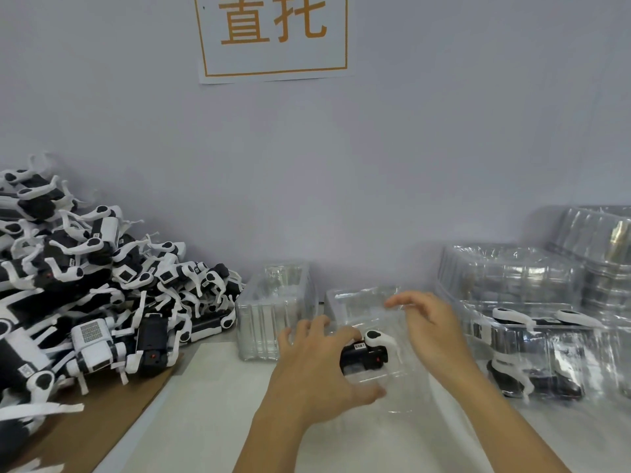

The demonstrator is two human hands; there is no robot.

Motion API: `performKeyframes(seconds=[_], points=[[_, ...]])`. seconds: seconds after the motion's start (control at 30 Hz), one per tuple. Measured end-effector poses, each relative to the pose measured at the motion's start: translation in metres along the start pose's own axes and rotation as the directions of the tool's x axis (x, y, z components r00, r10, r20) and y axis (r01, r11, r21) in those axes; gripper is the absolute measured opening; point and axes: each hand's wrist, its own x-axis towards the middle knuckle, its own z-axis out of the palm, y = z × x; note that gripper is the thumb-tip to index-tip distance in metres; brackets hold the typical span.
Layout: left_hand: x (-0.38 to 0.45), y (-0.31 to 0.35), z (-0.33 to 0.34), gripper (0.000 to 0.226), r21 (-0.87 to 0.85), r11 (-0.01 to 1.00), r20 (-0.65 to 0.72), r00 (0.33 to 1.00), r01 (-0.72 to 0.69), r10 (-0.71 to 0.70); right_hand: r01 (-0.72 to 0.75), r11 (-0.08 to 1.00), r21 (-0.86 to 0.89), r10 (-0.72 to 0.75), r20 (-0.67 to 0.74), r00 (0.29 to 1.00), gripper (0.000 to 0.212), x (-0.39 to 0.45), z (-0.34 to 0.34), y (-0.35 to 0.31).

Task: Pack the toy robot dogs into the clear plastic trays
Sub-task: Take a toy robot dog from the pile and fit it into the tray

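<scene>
- One toy robot dog (367,351), black-bodied with white legs, lay in the clear tray (368,302) at the middle of the tabletop (218,397), just short of 6 o'clock from the wall sign (273,35).
- The left hand (317,363) sat at the dog's 9 o'clock, fingers curled over its black body; its grip looked narrow and closed on the dog, seemingly pressing it into its seat.
- The right hand (433,326) hovered at the dog's 2 o'clock, fingers loosely spread over the tray's far rim. Whether it touched the plastic could not be told; it held nothing.
- Done so far, judging by the layout: at least two packed trays (532,356) with dogs inside lay at 3 o'clock of the work tray.
- Left to do looked like most of it: a large pile of loose dogs (85,285) rose at 9 o'clock, partly on brown cardboard (112,421).
- An empty tray stack (273,312) stood between the pile and the work tray, and more stacked trays (512,274) stood at 2 o'clock against the wall.
</scene>
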Motion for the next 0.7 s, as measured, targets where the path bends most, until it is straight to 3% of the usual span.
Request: performKeyframes(seconds=[0.17, 0.27, 0.33, 0.4, 0.5, 0.7], points=[[-0.001, 0.0, -0.025, 0.075, -0.233, 0.973, -0.146, 0.989, 0.004, -0.039, -0.033, 0.953, 0.302, 0.083, -0.155, 0.984, 0.04, 0.008, -0.01, -0.012], [0.0, -0.001, -0.038, 0.057, -0.489, 0.872, -0.304, 0.94, -0.014, -0.156, -0.038, 0.895, 0.444, 0.131, -0.179, 0.975, 0.039, 0.008, -0.009, -0.018], [0.0, -0.002, -0.042, 0.061, -0.598, 0.801, -0.36, 0.901, -0.024, -0.242, -0.055, 0.886, 0.46, 0.13, -0.133, 0.983, 0.036, 0.005, -0.003, -0.021], [0.0, -0.001, -0.046, 0.066, -0.736, 0.675, -0.351, 0.882, -0.053, -0.314, -0.064, 0.906, 0.419, 0.1, -0.065, 0.993, 0.033, -0.001, 0.005, -0.022], [0.0, 0.0, -0.05, 0.051, -0.908, 0.406, -0.275, 0.877, -0.103, -0.394, -0.02, 0.941, 0.338, 0.017, 0.014, 1.0, 0.028, -0.009, 0.02, -0.026], [-0.005, -0.002, -0.046, 0.057, -1.0, -0.005, -0.004, 0.908, -0.007, -0.419, 0.194, 0.957, 0.216, -0.224, 0.121, 0.967, 0.012, -0.026, 0.042, -0.037]])
